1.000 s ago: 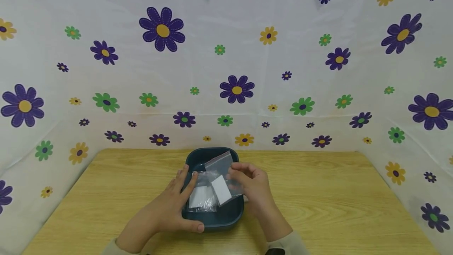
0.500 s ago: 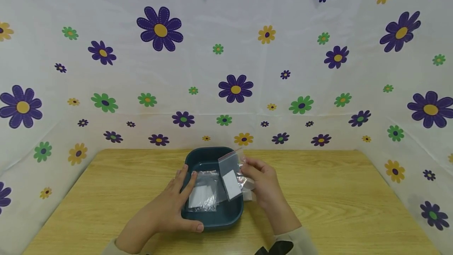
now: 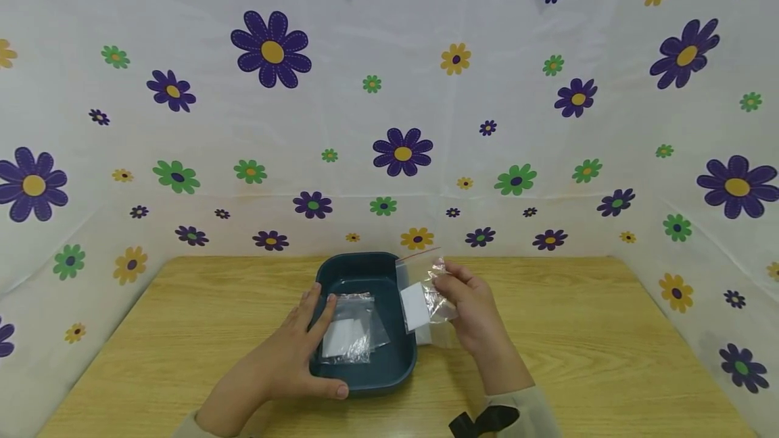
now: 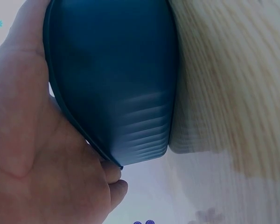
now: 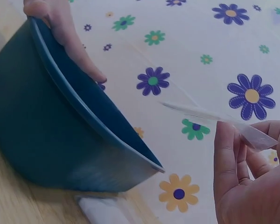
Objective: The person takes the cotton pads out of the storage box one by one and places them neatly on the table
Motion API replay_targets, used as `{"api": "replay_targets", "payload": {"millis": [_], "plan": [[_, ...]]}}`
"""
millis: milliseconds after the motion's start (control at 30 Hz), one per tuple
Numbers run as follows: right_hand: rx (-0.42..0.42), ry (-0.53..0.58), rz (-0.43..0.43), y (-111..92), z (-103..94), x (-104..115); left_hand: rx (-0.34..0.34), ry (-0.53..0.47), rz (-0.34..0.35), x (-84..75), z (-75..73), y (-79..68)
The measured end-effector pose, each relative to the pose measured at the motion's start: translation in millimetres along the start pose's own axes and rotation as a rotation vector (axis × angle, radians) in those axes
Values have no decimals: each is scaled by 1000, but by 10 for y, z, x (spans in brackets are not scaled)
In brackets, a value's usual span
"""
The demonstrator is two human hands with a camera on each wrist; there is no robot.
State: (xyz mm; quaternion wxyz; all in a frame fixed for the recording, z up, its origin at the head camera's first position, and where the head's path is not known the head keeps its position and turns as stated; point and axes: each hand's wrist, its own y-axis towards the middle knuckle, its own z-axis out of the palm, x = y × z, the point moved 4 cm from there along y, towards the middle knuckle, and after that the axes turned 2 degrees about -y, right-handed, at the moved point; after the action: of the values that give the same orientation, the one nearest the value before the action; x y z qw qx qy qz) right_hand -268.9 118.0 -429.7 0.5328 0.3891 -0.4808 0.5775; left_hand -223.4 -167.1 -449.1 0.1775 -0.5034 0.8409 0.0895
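Observation:
A dark teal plastic basin [image 3: 386, 376] stands on the table. My left hand [image 3: 280, 357] rests on its left rim with fingers spread inward over the edge and thumb along the front; the left wrist view shows the palm against the basin's outer wall. My right hand [image 3: 475, 309] pinches a clear zip-lock bag [image 3: 416, 308] by its right side, close over the basin's right rim. A white flat piece shows inside that bag. Several similar bags [image 3: 348, 338] lie overlapping in the basin, with white pieces in them.
Another bag with something white [image 5: 102, 210] lies on the table just right of the basin, partly under the held bag in the head view. The wooden table [image 3: 578, 336] ends at a flower-printed white cloth [image 3: 341, 113] behind and at both sides.
My right hand has lifted the zip-lock bag off the others in the basin and carried it right, to the rim. The left hand has kept its place on the basin.

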Motion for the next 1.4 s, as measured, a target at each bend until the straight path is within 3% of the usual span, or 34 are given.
{"api": "replay_targets", "payload": {"millis": [300,633,1400], "plan": [[-43,33,23,54,-179,25,-44,104,40,34,25,16],[-83,81,43,135,-439,24,-71,165,26,34,20,19],[-125,33,72,224,-741,-54,-48,123,24,96,38,22]]}}
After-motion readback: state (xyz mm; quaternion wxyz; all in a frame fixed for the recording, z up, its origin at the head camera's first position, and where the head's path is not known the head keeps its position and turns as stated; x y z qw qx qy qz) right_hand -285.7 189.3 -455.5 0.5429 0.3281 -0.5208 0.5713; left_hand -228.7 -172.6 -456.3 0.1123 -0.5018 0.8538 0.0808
